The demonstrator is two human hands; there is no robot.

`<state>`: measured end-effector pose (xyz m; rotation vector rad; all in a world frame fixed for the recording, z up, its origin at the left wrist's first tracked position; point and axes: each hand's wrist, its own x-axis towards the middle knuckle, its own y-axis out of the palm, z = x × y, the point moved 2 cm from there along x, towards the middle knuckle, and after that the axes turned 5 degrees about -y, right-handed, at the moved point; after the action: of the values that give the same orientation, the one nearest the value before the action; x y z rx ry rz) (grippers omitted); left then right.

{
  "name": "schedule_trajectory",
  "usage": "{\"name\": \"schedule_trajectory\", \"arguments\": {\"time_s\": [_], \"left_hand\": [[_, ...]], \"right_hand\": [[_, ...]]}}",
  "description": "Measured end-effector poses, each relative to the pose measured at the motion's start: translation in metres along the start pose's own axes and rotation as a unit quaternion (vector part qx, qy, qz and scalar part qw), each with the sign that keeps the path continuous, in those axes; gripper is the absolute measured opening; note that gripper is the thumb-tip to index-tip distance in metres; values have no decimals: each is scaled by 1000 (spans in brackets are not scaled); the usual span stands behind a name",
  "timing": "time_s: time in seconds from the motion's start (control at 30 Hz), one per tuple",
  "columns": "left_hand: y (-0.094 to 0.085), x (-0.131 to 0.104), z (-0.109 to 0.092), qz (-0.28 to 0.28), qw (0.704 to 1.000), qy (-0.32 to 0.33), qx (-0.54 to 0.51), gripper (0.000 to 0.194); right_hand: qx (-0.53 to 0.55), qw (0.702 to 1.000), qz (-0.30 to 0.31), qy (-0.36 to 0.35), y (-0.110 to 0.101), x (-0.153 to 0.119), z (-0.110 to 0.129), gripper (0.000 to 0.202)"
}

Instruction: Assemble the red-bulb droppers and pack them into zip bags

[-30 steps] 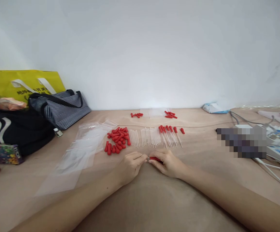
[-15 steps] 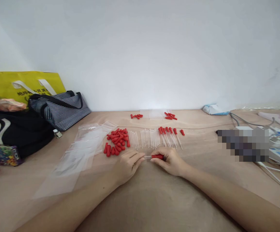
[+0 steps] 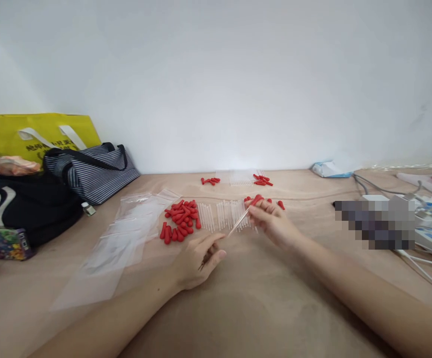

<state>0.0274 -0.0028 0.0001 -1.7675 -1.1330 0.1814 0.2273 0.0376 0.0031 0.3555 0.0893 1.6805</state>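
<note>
Head | right hand (image 3: 271, 219) grip: one dropper (image 3: 246, 213) | left hand (image 3: 197, 258) released

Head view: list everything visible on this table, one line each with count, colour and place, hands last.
red rubber caps: loose pile, red, left of centre
clear tubes: a row, transparent, centre
far caps and tubes: small group, red and clear, near the wall
plastic bags: several, clear, left of the caps
striped bag: one, grey-striped, far left
yellow bag: one, against the wall
black bag: one, black and white, left edge
cables: white, right side
dropper: one, red cap on a clear tube, in the right hand
left hand: resting on the table, holds nothing
right hand: pinching the dropper
</note>
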Motion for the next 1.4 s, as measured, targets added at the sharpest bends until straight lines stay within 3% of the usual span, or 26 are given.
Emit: {"name": "schedule_trajectory", "arguments": {"time_s": [0.13,0.23,0.33,0.4,0.53,0.6,0.87,0.97,1.13,1.4], "left_hand": [[2,0,3,-6,1000,-10,9,25],[2,1,3,-13,1000,-4,22,22],[2,2,2,-8,999,2,38,17],[2,2,2,-3,999,6,46,17],[2,3,3,-1,998,9,56,16],[2,2,4,-4,998,6,60,16],[1,-1,5,-9,994,11,112,15],[-3,8,10,-56,980,-12,192,15],[-9,44,27,-117,934,-119,317,16],[3,89,32,-28,896,-288,336,33]], "right_hand": [[-134,985,-108,6,-60,36,26,9],[-250,960,-121,50,-94,48,31,12],[-328,933,-122,81,-109,49,24,7],[-382,910,-125,97,-112,49,17,12],[-501,850,-120,109,-107,49,7,44],[-545,823,-114,110,-104,50,6,51],[-617,772,-103,112,-106,47,12,45],[-647,744,-123,112,-115,47,14,40],[-623,760,-114,149,-120,47,4,38],[-622,763,-135,117,-114,50,-4,32]]}}
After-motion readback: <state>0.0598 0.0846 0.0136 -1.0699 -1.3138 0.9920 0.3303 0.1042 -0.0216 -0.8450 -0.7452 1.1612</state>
